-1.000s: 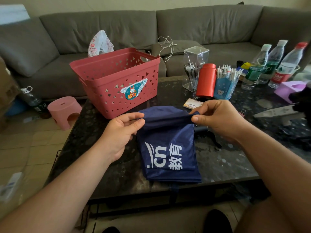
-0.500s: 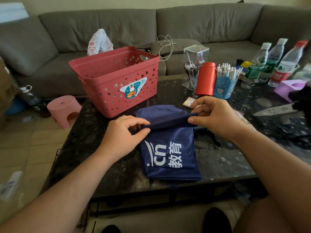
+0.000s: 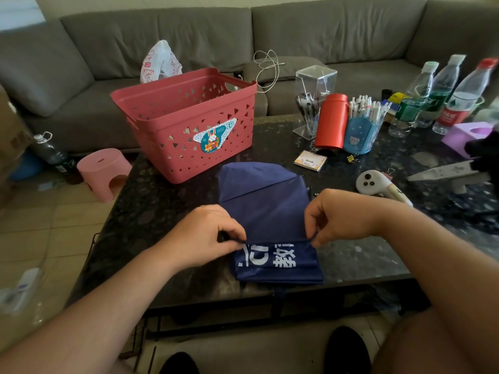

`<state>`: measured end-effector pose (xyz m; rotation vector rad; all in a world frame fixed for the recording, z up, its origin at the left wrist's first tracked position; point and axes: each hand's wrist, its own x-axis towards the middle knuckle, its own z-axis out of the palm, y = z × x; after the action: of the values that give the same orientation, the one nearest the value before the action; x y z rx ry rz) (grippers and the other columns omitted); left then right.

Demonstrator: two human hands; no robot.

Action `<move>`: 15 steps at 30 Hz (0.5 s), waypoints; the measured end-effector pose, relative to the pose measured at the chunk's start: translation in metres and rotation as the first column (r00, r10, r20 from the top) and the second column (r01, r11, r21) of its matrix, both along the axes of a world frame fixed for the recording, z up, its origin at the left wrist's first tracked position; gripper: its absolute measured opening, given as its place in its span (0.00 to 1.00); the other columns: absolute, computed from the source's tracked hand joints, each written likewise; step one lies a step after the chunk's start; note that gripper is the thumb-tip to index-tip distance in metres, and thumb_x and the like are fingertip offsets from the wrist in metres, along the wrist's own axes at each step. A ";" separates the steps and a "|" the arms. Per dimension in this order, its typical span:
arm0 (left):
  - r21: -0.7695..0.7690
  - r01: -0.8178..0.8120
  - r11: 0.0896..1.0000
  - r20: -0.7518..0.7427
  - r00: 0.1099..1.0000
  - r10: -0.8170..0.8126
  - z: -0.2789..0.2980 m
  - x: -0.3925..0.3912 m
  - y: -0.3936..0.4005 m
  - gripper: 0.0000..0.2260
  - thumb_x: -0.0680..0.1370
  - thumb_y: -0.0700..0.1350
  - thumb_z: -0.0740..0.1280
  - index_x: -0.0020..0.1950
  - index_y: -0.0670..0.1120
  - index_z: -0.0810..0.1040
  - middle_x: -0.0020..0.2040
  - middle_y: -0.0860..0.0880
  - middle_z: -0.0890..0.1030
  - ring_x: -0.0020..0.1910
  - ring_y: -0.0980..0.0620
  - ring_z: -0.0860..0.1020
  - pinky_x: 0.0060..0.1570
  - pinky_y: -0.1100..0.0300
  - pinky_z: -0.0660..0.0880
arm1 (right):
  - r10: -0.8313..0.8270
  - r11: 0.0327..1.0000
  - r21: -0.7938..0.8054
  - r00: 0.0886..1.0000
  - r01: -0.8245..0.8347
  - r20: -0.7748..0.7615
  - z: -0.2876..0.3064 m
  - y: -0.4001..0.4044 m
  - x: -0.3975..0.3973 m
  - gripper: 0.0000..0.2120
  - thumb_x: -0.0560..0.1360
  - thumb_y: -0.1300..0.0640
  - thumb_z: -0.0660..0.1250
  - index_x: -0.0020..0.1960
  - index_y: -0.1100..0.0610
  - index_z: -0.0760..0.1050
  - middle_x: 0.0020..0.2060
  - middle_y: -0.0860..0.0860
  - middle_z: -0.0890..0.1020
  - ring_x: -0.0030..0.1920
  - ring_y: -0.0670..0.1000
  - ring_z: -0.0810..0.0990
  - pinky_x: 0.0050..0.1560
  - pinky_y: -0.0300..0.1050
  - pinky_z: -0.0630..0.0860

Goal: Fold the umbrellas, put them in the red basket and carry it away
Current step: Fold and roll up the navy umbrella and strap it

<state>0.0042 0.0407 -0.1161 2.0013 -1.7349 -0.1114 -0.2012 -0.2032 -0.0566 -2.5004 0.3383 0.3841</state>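
Observation:
A navy blue umbrella [image 3: 266,211] with white lettering lies flat on the dark stone table [image 3: 167,211], near its front edge. Its top flap is folded down toward me and covers the upper half of the lettering. My left hand [image 3: 208,236] pinches the left corner of the folded edge. My right hand [image 3: 337,215] pinches the right corner. The red basket [image 3: 189,122] with triangular holes and a sticker stands on the table's far left, just beyond the umbrella; I see nothing inside it.
On the right of the table stand a red cylinder [image 3: 330,121], a blue pen holder [image 3: 360,133], a clear pen box [image 3: 313,101], several water bottles [image 3: 464,95], a notepad [image 3: 310,160] and a white controller [image 3: 374,182]. A pink stool [image 3: 104,171] sits on the floor at left. A grey sofa [image 3: 297,36] runs behind.
Both hands have drawn the folded edge of the umbrella down toward me, over the upper part of the lettering. The white controller, earlier hidden behind my right hand, now shows.

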 end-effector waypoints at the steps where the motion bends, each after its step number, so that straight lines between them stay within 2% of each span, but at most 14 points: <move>1: 0.019 0.010 1.000 0.011 1.000 -0.010 -0.003 0.000 0.000 0.09 0.72 0.48 0.81 0.49 0.58 0.88 0.43 0.62 0.85 0.48 0.61 0.80 0.54 0.59 0.78 | 0.022 1.000 -0.010 0.999 -0.022 -0.038 -0.002 0.002 0.002 0.07 0.71 0.56 0.81 0.43 0.46 0.84 0.39 0.39 0.85 0.39 0.40 0.82 0.46 0.37 0.77; 6: 0.083 0.093 0.992 0.074 0.992 -0.099 -0.018 -0.006 -0.001 0.06 0.73 0.46 0.79 0.48 0.56 0.89 0.44 0.62 0.86 0.47 0.61 0.81 0.53 0.57 0.79 | 0.131 0.986 -0.076 0.972 -0.148 -0.194 -0.014 0.014 0.008 0.06 0.72 0.49 0.79 0.48 0.46 0.85 0.40 0.39 0.85 0.41 0.37 0.81 0.44 0.32 0.74; 9: 0.103 0.119 0.988 0.069 0.990 -0.126 -0.020 -0.008 -0.002 0.06 0.74 0.47 0.79 0.48 0.56 0.89 0.45 0.61 0.86 0.47 0.62 0.80 0.55 0.60 0.77 | 0.154 0.971 -0.153 0.972 -0.182 -0.177 -0.018 0.023 0.012 0.06 0.72 0.46 0.77 0.46 0.46 0.84 0.37 0.38 0.83 0.40 0.37 0.80 0.42 0.33 0.72; 10: 0.114 0.122 0.986 0.073 0.989 -0.131 -0.020 -0.007 -0.002 0.05 0.74 0.47 0.78 0.49 0.56 0.89 0.45 0.62 0.86 0.48 0.62 0.80 0.55 0.59 0.77 | 0.160 0.960 -0.215 0.982 -0.179 -0.103 -0.021 0.026 0.014 0.06 0.73 0.46 0.76 0.45 0.47 0.83 0.35 0.39 0.81 0.40 0.39 0.79 0.42 0.34 0.72; 12: 0.149 0.126 0.981 0.104 0.984 -0.143 -0.021 -0.006 -0.004 0.05 0.75 0.51 0.76 0.50 0.58 0.88 0.47 0.62 0.86 0.49 0.62 0.80 0.57 0.57 0.77 | 0.211 0.915 -0.380 0.963 -0.136 0.166 -0.035 0.032 0.021 0.06 0.73 0.45 0.73 0.46 0.47 0.82 0.38 0.41 0.78 0.41 0.44 0.76 0.45 0.40 0.74; 14: 0.170 0.129 0.977 0.125 0.981 -0.151 -0.023 -0.005 -0.004 0.05 0.76 0.53 0.74 0.51 0.59 0.88 0.48 0.63 0.86 0.51 0.61 0.80 0.57 0.53 0.78 | 0.264 0.875 -0.480 0.895 -0.065 0.360 -0.051 0.039 0.027 0.11 0.74 0.41 0.68 0.51 0.45 0.82 0.49 0.44 0.76 0.49 0.51 0.74 0.50 0.52 0.77; 15: 0.179 0.133 0.975 0.128 0.979 -0.157 -0.024 -0.005 -0.005 0.06 0.76 0.54 0.73 0.51 0.59 0.88 0.49 0.62 0.86 0.51 0.60 0.80 0.56 0.52 0.78 | 0.273 0.853 -0.521 0.873 -0.026 0.404 -0.058 0.041 0.029 0.15 0.74 0.38 0.65 0.55 0.44 0.82 0.56 0.47 0.76 0.55 0.54 0.74 0.52 0.56 0.78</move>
<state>-0.0008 0.0359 -0.1397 2.0421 -2.0235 -0.1755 -0.1719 -0.1622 -0.1151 -3.0320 0.0331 -0.3024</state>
